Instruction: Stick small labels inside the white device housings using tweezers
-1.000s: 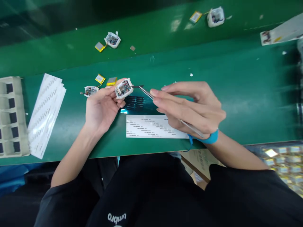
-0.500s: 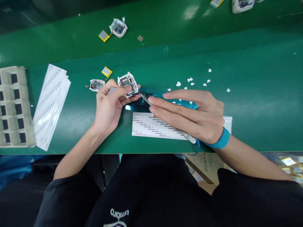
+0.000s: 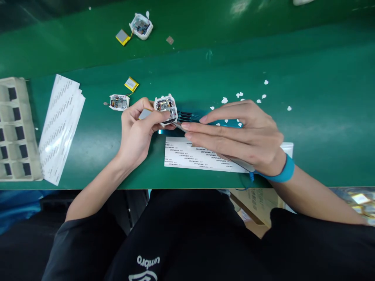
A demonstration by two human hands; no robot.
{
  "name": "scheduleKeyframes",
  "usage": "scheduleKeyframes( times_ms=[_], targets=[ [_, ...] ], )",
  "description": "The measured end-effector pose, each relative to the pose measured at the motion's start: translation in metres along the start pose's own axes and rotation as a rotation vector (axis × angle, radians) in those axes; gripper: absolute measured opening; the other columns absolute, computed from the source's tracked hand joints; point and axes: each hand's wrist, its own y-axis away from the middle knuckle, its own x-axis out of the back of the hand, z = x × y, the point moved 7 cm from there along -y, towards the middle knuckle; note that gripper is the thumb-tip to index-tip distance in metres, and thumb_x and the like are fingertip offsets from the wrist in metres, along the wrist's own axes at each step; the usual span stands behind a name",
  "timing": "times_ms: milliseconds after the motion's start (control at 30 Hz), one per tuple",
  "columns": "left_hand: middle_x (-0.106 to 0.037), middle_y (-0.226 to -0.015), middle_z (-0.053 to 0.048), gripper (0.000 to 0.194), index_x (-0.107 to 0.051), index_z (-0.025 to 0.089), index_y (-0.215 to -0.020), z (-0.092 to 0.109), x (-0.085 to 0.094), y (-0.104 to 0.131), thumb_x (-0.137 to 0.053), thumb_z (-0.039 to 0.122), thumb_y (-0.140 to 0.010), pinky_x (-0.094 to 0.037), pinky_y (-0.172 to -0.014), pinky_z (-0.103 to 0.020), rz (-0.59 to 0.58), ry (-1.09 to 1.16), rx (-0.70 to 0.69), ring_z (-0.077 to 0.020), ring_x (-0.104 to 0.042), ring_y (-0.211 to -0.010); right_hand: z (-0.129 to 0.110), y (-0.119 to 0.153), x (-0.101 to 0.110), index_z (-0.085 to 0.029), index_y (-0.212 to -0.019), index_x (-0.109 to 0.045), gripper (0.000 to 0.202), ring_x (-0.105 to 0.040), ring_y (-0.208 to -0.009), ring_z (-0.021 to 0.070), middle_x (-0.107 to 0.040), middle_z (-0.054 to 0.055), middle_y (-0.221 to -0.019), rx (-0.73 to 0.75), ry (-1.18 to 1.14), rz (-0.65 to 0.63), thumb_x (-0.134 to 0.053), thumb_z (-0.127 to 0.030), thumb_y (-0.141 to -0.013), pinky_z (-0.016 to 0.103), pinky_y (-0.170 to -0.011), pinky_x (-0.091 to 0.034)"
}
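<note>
My left hand point(image 3: 135, 134) grips a white watch case point(image 3: 157, 104) with a bare circuit board inside, thumb pressed on the board. A grey battery point(image 3: 144, 114) shows between its thumb and fingers. My right hand point(image 3: 249, 136) pinches metal tweezers point(image 3: 179, 127), whose tips touch the lower edge of the case. A small black strip point(image 3: 168, 122) lies along that edge, at the tips. Behind the fingers is a blue film point(image 3: 187, 117) bearing several black strips. A printed white sheet point(image 3: 187, 154) lies beneath the right hand.
Another opened watch case point(image 3: 119, 102) with a yellow battery point(image 3: 131, 84) lies left of my hands; a similar case point(image 3: 141, 26) sits farther back. Small white stickers point(image 3: 224, 100) are scattered at right. White printed strips point(image 3: 62, 125) and a compartment tray point(image 3: 19, 132) stand at left.
The watch case has shifted slightly right and turned in my left hand. The tweezer tips and black strip, earlier at its lower right corner, are now against its lower edge.
</note>
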Motion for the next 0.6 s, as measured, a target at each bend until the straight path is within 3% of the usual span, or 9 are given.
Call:
scheduleKeyframes(
  times_ms=[133, 267, 400, 600],
  targets=[
    [-0.071, -0.08, 0.006, 0.038, -0.051, 0.02, -0.07, -0.0019, -0.0014, 0.0013, -0.087, 0.017, -0.082, -0.068, -0.066, -0.024, -0.005, -0.002, -0.017, -0.0118, -0.076, -0.072, 0.0044, 0.0005, -0.0048, -0.023, -0.136, -0.074, 0.033, -0.079, -0.116, 0.0234, -0.084, 0.004, -0.13, -0.016, -0.038, 0.041, -0.071, -0.012, -0.105, 0.039, -0.085, -0.065],
    [-0.074, -0.083, 0.006, 0.031, -0.06, 0.021, -0.082, -0.0047, 0.0018, 0.0019, -0.09, 0.026, -0.089, -0.072, -0.07, -0.028, 0.046, -0.083, -0.066, -0.0128, -0.079, -0.069, 0.0069, 0.002, -0.0061, -0.025, -0.143, -0.071, 0.041, -0.08, -0.117, 0.0209, -0.084, 0.002, -0.129, -0.057, -0.06, 0.148, -0.072, -0.011, -0.105, 0.038, -0.094, -0.068],
    [-0.076, -0.084, 0.004, 0.03, -0.064, 0.021, -0.09, -0.005, 0.0014, 0.0025, -0.092, 0.031, -0.091, -0.071, -0.067, -0.025, 0.056, -0.116, -0.088, -0.0136, -0.08, -0.066, 0.0081, 0.001, -0.0056, -0.031, -0.147, -0.069, 0.05, -0.08, -0.118, 0.0207, -0.085, 0.0, -0.128, -0.096, -0.047, 0.143, -0.075, -0.011, -0.102, 0.036, -0.095, -0.069],
    [-0.078, -0.084, 0.003, 0.035, -0.062, 0.021, -0.09, -0.0063, -0.0008, 0.0015, -0.094, 0.034, -0.09, -0.07, -0.066, -0.022, 0.069, -0.118, -0.084, -0.0142, -0.082, -0.067, 0.0017, -0.0016, 0.0017, -0.021, -0.139, -0.071, 0.044, -0.081, -0.112, 0.0222, -0.087, 0.005, -0.119, -0.046, -0.027, 0.234, -0.079, -0.008, -0.098, 0.037, -0.09, -0.069]
  ],
)
